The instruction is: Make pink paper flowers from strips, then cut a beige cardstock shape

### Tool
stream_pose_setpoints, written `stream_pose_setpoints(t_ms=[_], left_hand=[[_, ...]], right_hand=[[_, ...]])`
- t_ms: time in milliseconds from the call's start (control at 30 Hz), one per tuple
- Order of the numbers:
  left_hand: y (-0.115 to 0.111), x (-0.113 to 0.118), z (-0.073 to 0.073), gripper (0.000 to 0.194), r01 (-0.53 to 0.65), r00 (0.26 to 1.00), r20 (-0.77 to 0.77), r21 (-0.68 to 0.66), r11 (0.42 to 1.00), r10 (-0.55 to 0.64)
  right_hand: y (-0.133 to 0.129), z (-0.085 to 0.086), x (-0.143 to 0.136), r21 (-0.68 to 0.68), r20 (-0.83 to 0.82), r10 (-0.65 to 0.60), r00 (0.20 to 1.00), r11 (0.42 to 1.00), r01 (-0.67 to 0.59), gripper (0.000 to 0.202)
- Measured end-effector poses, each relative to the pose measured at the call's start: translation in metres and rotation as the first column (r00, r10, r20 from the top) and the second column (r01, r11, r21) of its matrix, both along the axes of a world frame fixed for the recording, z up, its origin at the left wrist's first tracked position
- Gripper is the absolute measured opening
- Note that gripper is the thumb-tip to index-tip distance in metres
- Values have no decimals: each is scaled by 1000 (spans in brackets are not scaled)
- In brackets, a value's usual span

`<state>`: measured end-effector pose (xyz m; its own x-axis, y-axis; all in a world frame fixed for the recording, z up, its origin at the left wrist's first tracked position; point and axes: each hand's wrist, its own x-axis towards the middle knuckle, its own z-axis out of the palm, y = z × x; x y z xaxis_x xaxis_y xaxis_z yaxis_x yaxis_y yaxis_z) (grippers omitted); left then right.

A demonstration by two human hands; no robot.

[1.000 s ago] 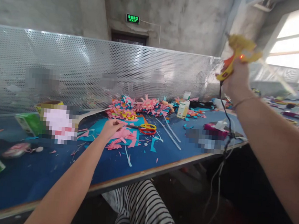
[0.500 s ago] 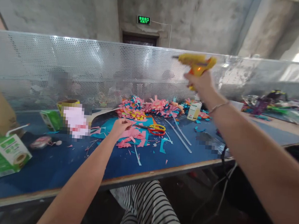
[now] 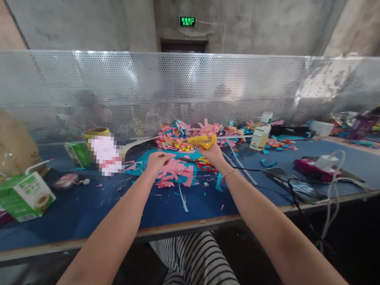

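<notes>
My right hand (image 3: 212, 155) is closed round the handle of a yellow hot glue gun (image 3: 202, 141), its nozzle pointing left. A pale glue stick (image 3: 234, 137) sticks out of its back. My left hand (image 3: 158, 161) is pinched closed at the left of the pink paper scraps (image 3: 176, 170); what its fingertips hold is too small to make out. Scissors (image 3: 207, 165) with red and yellow handles lie partly hidden below the glue gun. Just behind are fringed paper bundles (image 3: 174, 134) in pink, blue and yellow.
A perforated metal screen (image 3: 142, 86) runs behind the blue tabletop (image 3: 105, 210). On the left stand green cartons (image 3: 23, 196) and a brown paper bag (image 3: 7, 141). To the right are a bottle (image 3: 260, 137), a phone (image 3: 293, 183), a magenta power block (image 3: 316, 168) and loose cables.
My right hand has come down and left with the glue gun, from high before the screen to beside the paper. My left hand stays pinched by the scraps. The view has shifted right.
</notes>
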<state>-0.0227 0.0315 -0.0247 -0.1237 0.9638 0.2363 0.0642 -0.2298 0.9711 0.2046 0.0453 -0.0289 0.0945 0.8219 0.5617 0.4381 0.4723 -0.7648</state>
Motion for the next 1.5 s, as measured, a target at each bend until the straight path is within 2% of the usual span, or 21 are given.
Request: stream_pose_setpoints(t_ms=[167, 400, 800, 1200, 1500], left_hand=[[-2, 0, 2, 27, -7, 1000, 23, 23, 1000, 6], [-5, 3, 4, 21, -12, 1000, 18, 28, 1000, 12], [-7, 4, 5, 19, 30, 999, 13, 36, 999, -30], [-12, 9, 12, 14, 8, 998, 68, -21, 1000, -6], [-12, 9, 10, 18, 47, 995, 84, -6, 999, -47]], right_hand=[[-4, -11, -3, -35, 193, -70, 979, 996, 78, 23], [-9, -10, -5, -86, 338, -72, 938, 991, 107, 21], [-12, -7, -8, -128, 419, -115, 901, 975, 184, 30], [-15, -3, -7, -179, 421, -78, 904, 970, 167, 30], [-12, -7, -6, -169, 435, -68, 898, 973, 155, 31]])
